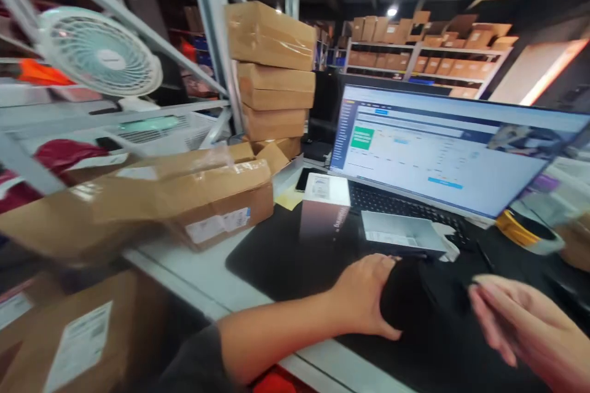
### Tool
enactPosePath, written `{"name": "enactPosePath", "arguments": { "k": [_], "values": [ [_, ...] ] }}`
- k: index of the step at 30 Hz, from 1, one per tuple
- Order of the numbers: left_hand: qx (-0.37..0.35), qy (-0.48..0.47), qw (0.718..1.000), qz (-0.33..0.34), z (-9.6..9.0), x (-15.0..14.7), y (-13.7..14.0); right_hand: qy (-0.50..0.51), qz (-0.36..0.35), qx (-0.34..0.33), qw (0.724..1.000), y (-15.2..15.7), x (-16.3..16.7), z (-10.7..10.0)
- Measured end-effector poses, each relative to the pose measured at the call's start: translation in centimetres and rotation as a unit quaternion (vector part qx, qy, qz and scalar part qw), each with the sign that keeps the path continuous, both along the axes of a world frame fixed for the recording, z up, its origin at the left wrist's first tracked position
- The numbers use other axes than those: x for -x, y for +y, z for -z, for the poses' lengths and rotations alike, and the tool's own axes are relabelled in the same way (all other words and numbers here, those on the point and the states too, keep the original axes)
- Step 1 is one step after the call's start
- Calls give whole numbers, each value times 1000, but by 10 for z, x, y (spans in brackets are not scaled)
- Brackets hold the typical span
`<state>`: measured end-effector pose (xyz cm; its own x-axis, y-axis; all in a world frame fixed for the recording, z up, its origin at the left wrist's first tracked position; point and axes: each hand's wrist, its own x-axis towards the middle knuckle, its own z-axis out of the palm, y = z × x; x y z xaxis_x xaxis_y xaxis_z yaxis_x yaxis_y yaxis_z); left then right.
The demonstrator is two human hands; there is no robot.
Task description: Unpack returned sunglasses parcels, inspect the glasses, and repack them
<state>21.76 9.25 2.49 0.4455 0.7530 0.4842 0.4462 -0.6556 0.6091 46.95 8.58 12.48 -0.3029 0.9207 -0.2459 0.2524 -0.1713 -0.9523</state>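
Note:
My left hand [364, 298] is wrapped around the left side of a black rounded object [404, 295] above the black desk mat [271, 264]. The object merges with the dark mat, so its far edge and exact kind cannot be told. To its right is my right hand [530, 319], fingers bent and thumb close against the forefinger. Whatever its fingertips pinch, if anything, is lost against the black. Just beyond my hands lies an open pale box or tray [399, 230] with a label inside. Left of that, a white and mauve carton [325, 202] stands upright.
A monitor [442, 147] stands behind a keyboard [391, 199]. Brown cartons [271, 43] are stacked at the back, and a long carton [221, 202] lies on the left. A roll of yellow tape [519, 230] sits at the right. A fan [99, 52] is at upper left.

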Motion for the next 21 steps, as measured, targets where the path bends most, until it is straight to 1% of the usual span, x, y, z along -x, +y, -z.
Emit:
{"name": "enactPosePath", "arguments": {
  "k": [2, 3, 4, 5, 6, 7, 8, 9, 11, 13, 14, 15, 17, 19, 21],
  "values": [
    [-25, 39, 997, 55, 2, 1, -2, -13, -61, 29, 998, 11, 9, -14],
    [-26, 38, 996, 73, 2, 1, -5, -12, -78, 33, 996, 17, 16, -19],
    [-16, 21, 997, 75, 0, 1, -8, -5, -79, 25, 997, 22, 22, -23],
    [3, -10, 998, 58, -2, 1, -11, 9, -71, 3, 997, 25, 27, -25],
    [30, -48, 998, 26, -5, 0, -15, 28, -56, -29, 998, 27, 31, -26],
    [65, -93, 994, -12, -7, -1, -18, 50, -39, -62, 996, 26, 33, -27],
    [106, -144, 983, -45, -9, -3, -21, 67, -32, -89, 993, 22, 35, -26],
    [151, -198, 966, -72, -10, -5, -23, 77, -39, -103, 991, 16, 35, -24],
    [224, -301, 922, -94, -8, -8, -25, 61, -88, -109, 988, 1, 34, -15],
    [253, -377, 885, -106, -3, -10, -23, -6, -136, -136, 981, -14, 33, -1],
    [258, -407, 869, -109, 1, -11, -22, -48, -139, -170, 974, -18, 33, 7],
    [267, -438, 852, -105, 6, -12, -20, -87, -127, -214, 965, -20, 32, 14],
    [306, -499, 808, -74, 15, -15, -19, -146, -93, -293, 940, -18, 32, 27],
    [354, -539, 764, -31, 22, -20, -22, -180, -87, -332, 922, -10, 32, 34],
    [391, -556, 734, -7, 25, -28, -27, -221, -82, -361, 902, -1, 34, 36]
  ]
}}
